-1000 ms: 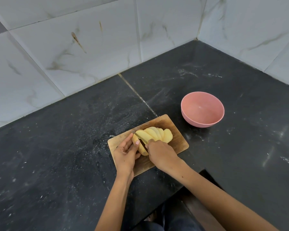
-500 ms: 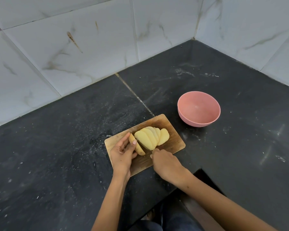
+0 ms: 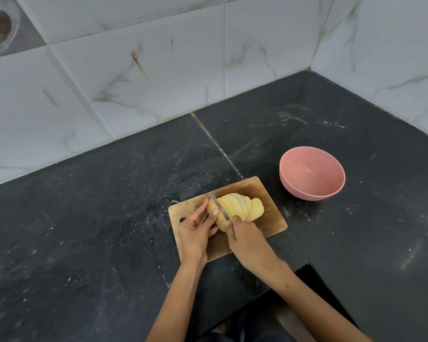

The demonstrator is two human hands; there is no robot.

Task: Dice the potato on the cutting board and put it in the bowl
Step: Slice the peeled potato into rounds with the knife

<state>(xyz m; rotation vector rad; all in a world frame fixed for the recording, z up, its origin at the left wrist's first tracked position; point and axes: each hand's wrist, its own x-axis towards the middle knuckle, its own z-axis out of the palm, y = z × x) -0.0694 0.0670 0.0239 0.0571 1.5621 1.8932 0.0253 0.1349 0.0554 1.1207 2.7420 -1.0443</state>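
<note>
A peeled yellow potato (image 3: pixel 242 208) lies on the wooden cutting board (image 3: pixel 269 218), cut into several slices that lean to the right. Its uncut left end (image 3: pixel 216 219) is held by my left hand (image 3: pixel 195 230), fingertips pinching it. My right hand (image 3: pixel 247 243) grips a knife (image 3: pixel 219 206); the blade lies across the potato just right of my left fingers. The pink bowl (image 3: pixel 311 172) stands empty to the right of the board, apart from both hands.
The board sits on a black stone counter (image 3: pixel 109 218) near its front edge, where a notch drops away at the bottom right. White marble tiles (image 3: pixel 134 70) form the walls behind and to the right, meeting in a corner.
Half a second ago the knife was drawn back off the potato; now the blade is set across it again beside my left fingers. The camera view has shifted.
</note>
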